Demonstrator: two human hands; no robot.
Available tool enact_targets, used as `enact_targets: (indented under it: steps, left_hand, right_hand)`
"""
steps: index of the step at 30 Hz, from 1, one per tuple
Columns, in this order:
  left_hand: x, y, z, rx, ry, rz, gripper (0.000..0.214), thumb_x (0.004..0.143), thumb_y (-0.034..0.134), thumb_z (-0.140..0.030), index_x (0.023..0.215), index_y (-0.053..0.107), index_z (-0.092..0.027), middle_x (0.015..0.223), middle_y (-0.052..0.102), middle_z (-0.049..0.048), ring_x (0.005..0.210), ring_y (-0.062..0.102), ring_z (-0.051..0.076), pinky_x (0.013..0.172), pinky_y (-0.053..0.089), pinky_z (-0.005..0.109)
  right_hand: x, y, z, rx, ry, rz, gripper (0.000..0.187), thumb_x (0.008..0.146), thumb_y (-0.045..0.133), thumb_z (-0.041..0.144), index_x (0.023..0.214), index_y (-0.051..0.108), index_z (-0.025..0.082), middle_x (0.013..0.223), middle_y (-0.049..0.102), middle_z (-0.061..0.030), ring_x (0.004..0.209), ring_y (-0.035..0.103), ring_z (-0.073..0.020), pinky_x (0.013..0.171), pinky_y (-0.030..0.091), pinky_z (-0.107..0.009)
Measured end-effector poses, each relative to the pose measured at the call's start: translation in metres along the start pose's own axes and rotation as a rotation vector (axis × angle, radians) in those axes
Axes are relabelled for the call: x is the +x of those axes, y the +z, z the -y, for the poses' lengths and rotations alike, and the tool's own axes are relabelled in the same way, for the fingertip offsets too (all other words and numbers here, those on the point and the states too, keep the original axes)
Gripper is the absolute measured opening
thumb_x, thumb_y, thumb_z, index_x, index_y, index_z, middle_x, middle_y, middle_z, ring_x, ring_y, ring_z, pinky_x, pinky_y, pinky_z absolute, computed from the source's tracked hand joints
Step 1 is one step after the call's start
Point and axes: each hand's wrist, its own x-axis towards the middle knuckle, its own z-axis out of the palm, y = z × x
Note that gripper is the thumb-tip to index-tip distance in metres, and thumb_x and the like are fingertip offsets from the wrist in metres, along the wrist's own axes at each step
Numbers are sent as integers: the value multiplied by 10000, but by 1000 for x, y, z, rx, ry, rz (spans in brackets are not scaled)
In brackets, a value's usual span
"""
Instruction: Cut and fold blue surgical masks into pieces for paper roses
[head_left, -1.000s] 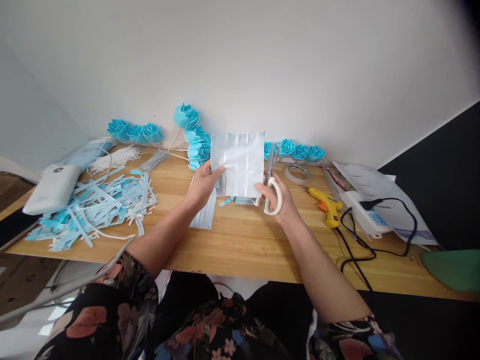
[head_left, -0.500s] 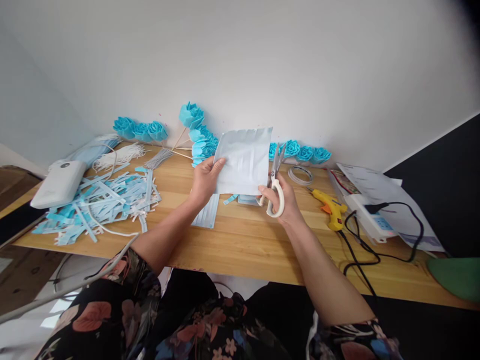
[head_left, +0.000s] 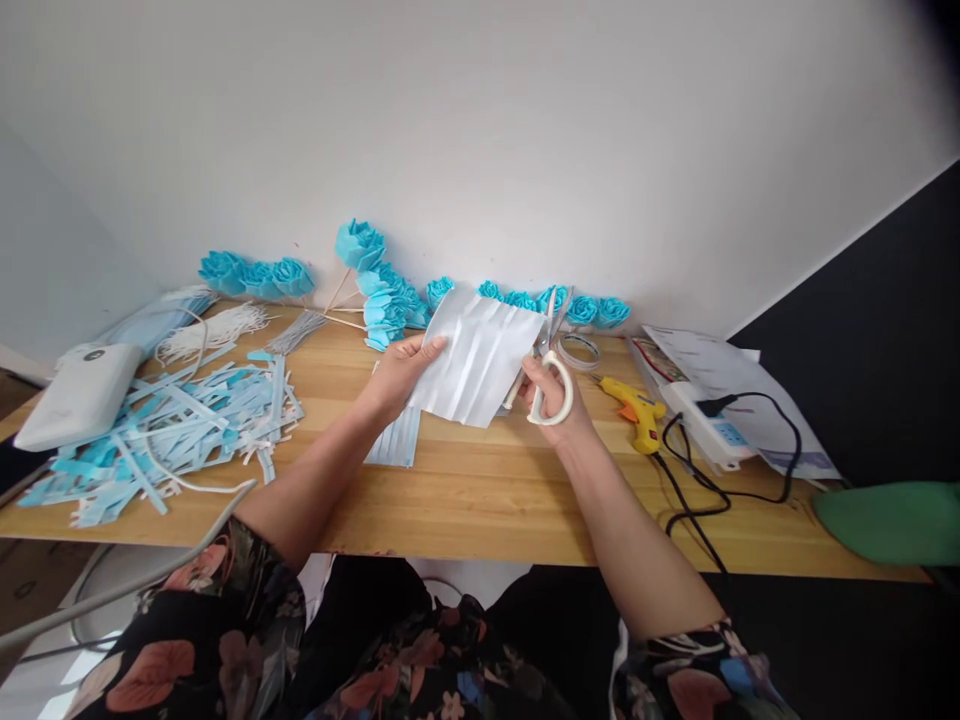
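Observation:
My left hand (head_left: 397,372) pinches the left edge of a white pleated sheet (head_left: 480,356), held tilted above the wooden table (head_left: 480,490). My right hand (head_left: 551,395) is closed round the white handles of a pair of scissors (head_left: 551,350), whose blades point up and away beside the sheet's right edge. Under the sheet, a light blue face mask (head_left: 397,445) lies flat on the table. A row of blue paper flowers (head_left: 375,285) on sticks lines the wall behind.
A heap of blue and white cut strips (head_left: 165,425) and a white device (head_left: 79,395) lie at the left. At the right are a tape roll (head_left: 579,350), a yellow glue gun (head_left: 634,410), a power strip (head_left: 712,425) with black cables, papers and a green object (head_left: 892,520).
The sheet has tipped from nearly upright to slanted and come lower. My right hand has let go of its corner and now holds only the scissors, raised beside its right edge.

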Motion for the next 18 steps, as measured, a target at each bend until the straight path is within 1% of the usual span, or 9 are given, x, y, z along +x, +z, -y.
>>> enact_targets:
  steps: [4,7,10,12,14,16,18]
  left_hand:
    - [-3,1,-1,29,-34,13,467,629,794,-608,704,660,-167,613,642,9,502,518,121,479,378,245]
    - [-3,1,0,52,-67,34,492,620,785,-635,701,667,-164,623,653,18,503,530,126,475,380,246]
    - [-2,-2,2,62,-102,12,497,625,776,-641,671,660,-160,599,643,22,490,525,128,470,375,250]
    - [0,-3,5,43,-83,19,469,650,774,-613,703,679,-157,628,661,31,528,558,142,508,410,259]
    - [1,-4,8,6,-44,62,432,679,776,-567,804,713,-159,725,704,45,624,617,166,591,465,274]
    - [2,-5,10,-13,-17,78,421,689,784,-534,885,726,-167,792,724,50,696,649,183,651,493,288]
    - [3,-5,12,3,-24,54,418,681,792,-529,864,724,-159,771,720,51,684,650,188,648,498,299]
  right_hand:
    - [1,-1,-2,13,-36,-20,335,678,810,404,859,586,232,841,661,8,744,643,-169,660,557,-309]
    - [1,-1,-3,17,-51,-38,308,685,794,363,880,594,234,858,660,16,736,630,-159,656,542,-295]
    - [0,0,-1,0,-52,-48,306,691,776,345,920,603,240,873,661,14,774,634,-165,681,537,-291]
    - [-2,1,1,-29,-39,-45,313,687,770,352,925,600,240,871,663,7,786,636,-174,686,536,-295]
    - [-3,3,2,-56,-28,-28,328,688,764,364,943,600,239,872,666,3,769,633,-178,671,530,-297]
    - [-4,3,1,-76,-20,-9,349,693,760,373,973,596,243,872,668,4,743,628,-176,653,521,-299]
    - [-5,3,0,-97,-7,1,362,697,756,383,987,589,247,858,666,8,725,624,-179,632,512,-299]
